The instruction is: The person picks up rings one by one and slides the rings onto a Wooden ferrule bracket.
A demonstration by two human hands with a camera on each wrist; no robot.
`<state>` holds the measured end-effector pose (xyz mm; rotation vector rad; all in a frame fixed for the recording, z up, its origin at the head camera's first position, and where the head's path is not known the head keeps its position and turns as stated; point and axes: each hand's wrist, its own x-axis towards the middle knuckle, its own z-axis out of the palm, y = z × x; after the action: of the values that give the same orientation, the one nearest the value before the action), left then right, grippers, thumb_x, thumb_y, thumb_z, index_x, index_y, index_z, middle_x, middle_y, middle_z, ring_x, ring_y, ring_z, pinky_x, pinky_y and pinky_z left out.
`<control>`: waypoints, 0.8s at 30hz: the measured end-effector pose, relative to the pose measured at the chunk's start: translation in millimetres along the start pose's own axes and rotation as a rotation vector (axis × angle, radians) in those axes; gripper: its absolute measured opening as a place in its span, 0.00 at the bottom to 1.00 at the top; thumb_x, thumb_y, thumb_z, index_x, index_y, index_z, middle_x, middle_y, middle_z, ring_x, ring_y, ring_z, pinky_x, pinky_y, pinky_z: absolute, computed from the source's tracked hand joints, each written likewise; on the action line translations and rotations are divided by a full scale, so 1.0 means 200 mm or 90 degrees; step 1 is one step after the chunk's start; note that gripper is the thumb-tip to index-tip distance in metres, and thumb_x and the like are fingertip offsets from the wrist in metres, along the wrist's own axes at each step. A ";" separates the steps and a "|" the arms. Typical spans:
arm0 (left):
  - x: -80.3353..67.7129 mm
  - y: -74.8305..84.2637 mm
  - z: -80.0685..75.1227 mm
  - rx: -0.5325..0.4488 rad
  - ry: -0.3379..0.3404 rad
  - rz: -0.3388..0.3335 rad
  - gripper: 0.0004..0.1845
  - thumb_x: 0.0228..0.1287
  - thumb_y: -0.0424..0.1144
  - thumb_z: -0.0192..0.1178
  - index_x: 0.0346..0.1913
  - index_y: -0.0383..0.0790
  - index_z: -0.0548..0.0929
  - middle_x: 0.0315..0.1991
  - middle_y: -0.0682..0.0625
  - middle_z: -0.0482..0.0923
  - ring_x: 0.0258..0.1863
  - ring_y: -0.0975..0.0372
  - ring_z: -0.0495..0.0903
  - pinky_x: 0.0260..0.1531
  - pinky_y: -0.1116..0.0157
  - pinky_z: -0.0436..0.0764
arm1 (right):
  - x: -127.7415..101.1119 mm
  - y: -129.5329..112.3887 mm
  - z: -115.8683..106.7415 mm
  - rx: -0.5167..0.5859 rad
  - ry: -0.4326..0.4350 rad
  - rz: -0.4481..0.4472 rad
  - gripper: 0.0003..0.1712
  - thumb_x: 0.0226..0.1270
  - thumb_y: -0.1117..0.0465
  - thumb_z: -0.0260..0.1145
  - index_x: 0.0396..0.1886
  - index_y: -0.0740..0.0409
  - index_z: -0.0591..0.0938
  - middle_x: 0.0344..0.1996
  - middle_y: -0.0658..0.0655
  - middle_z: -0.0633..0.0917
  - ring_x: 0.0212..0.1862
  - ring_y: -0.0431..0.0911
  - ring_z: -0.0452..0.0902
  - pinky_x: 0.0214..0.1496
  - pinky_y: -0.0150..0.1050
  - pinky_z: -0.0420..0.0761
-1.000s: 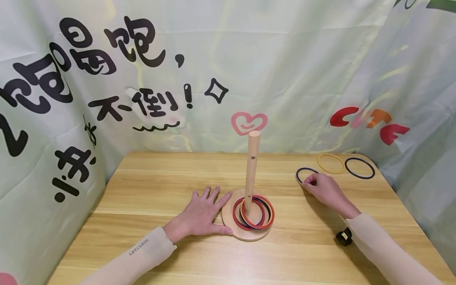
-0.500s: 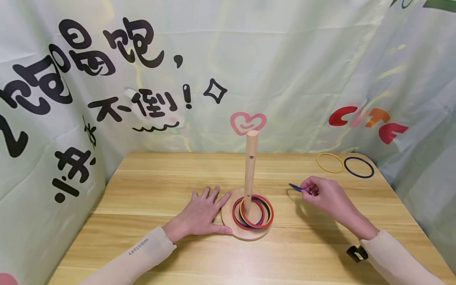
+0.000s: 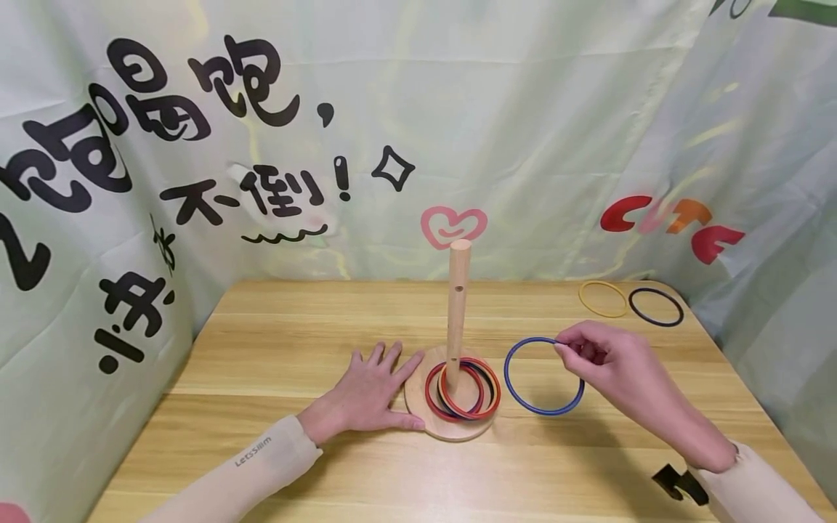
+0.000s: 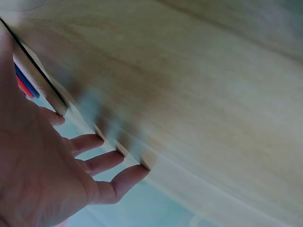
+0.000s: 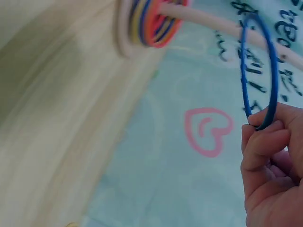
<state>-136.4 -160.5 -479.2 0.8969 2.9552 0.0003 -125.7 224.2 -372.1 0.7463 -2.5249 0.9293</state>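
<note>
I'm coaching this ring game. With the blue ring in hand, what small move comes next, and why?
Probably lift the blue ring above the peg top: the right hand pinches it low beside the peg, while the left hand steadies the base.

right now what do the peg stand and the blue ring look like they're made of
Peg stand: pale unfinished-looking wood, matte, with faint grain on its round base. Blue ring: thin, smooth, even colour, likely plastic or rubber; the pictures cannot settle which. The right hand pinches its rim.

Pale matt wood table (image 3: 294, 349) and peg (image 3: 458, 305); smooth blue plastic-looking ring (image 3: 543, 407); printed cloth backdrop (image 3: 523, 131)
</note>
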 end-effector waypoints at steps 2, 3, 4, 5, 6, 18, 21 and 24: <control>0.00 0.00 0.00 0.003 0.001 0.000 0.63 0.50 0.90 0.39 0.84 0.56 0.49 0.79 0.35 0.57 0.73 0.34 0.62 0.55 0.26 0.67 | 0.00 -0.04 -0.02 0.016 0.016 -0.007 0.15 0.59 0.71 0.76 0.35 0.44 0.87 0.22 0.39 0.81 0.22 0.34 0.72 0.24 0.25 0.71; 0.00 0.00 0.00 0.002 0.004 0.002 0.63 0.50 0.90 0.39 0.84 0.56 0.50 0.79 0.34 0.57 0.73 0.34 0.62 0.55 0.26 0.67 | 0.01 -0.07 -0.03 0.024 0.024 -0.009 0.16 0.59 0.71 0.76 0.35 0.43 0.88 0.22 0.39 0.81 0.21 0.34 0.72 0.23 0.25 0.70; 0.00 0.00 0.00 0.003 0.006 0.003 0.63 0.50 0.90 0.39 0.84 0.56 0.50 0.78 0.34 0.57 0.73 0.34 0.62 0.55 0.26 0.67 | 0.01 -0.09 -0.04 0.032 0.033 -0.012 0.16 0.59 0.71 0.77 0.35 0.43 0.88 0.22 0.39 0.81 0.21 0.35 0.71 0.22 0.25 0.70; 0.00 0.00 0.00 0.002 0.009 0.005 0.63 0.50 0.90 0.40 0.84 0.55 0.50 0.78 0.34 0.58 0.73 0.34 0.63 0.54 0.26 0.67 | 0.02 -0.11 -0.05 0.036 0.043 -0.014 0.17 0.58 0.71 0.77 0.35 0.42 0.88 0.22 0.39 0.81 0.20 0.35 0.71 0.21 0.25 0.69; 0.00 0.00 0.00 0.002 0.012 0.006 0.63 0.50 0.90 0.40 0.84 0.55 0.51 0.78 0.34 0.58 0.73 0.34 0.63 0.54 0.26 0.67 | 0.03 -0.13 -0.07 0.041 0.051 -0.015 0.18 0.57 0.72 0.78 0.35 0.41 0.88 0.21 0.39 0.81 0.19 0.35 0.70 0.21 0.26 0.69; 0.00 0.00 0.01 0.003 0.004 -0.001 0.64 0.50 0.91 0.38 0.84 0.55 0.50 0.78 0.34 0.57 0.73 0.34 0.63 0.55 0.27 0.67 | 0.22 -0.43 -0.19 0.165 0.126 0.006 0.12 0.62 0.71 0.75 0.37 0.48 0.89 0.15 0.48 0.79 0.12 0.39 0.68 0.14 0.32 0.68; 0.00 0.00 0.01 0.000 0.009 0.003 0.64 0.50 0.90 0.39 0.84 0.55 0.50 0.78 0.34 0.58 0.72 0.34 0.63 0.54 0.27 0.68 | 0.27 -0.49 -0.20 0.185 0.141 0.038 0.09 0.65 0.68 0.74 0.38 0.49 0.89 0.17 0.50 0.81 0.13 0.41 0.70 0.15 0.34 0.70; 0.00 0.00 0.00 0.000 0.013 0.007 0.63 0.51 0.90 0.40 0.84 0.54 0.51 0.78 0.33 0.58 0.72 0.33 0.64 0.53 0.27 0.68 | 0.31 -0.54 -0.21 0.204 0.148 0.061 0.05 0.67 0.65 0.73 0.39 0.50 0.89 0.19 0.53 0.82 0.14 0.43 0.72 0.17 0.35 0.72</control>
<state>-136.2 -160.8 -479.7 0.9198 2.9689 0.0091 -106.5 161.6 -258.6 0.5685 -2.2521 1.3890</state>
